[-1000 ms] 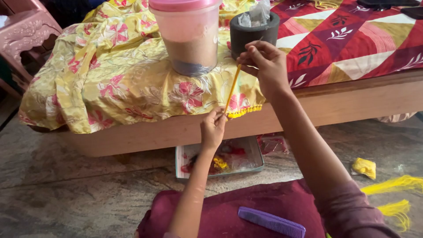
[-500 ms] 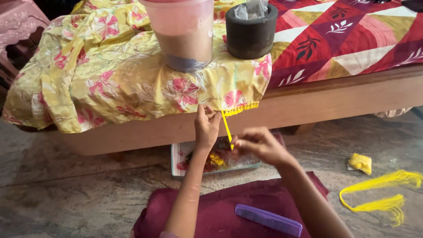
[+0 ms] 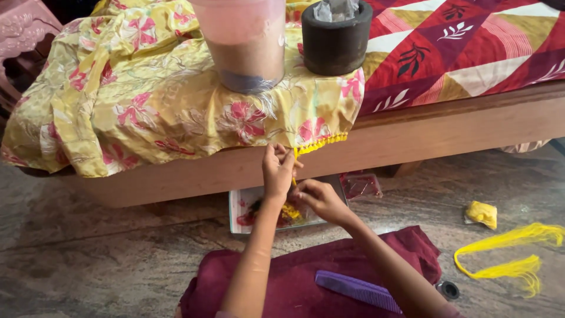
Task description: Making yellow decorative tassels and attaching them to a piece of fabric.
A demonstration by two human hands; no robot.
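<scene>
I see the yellow tassel trim along the hem of the yellow floral cloth, which hangs over the wooden bed edge. My left hand pinches that hem at the trim's left end. My right hand sits just below, fingers closed on a short yellow thread. A tray lies under the bed. A purple comb rests on maroon fabric. Loose yellow yarn lies well apart on the floor.
</scene>
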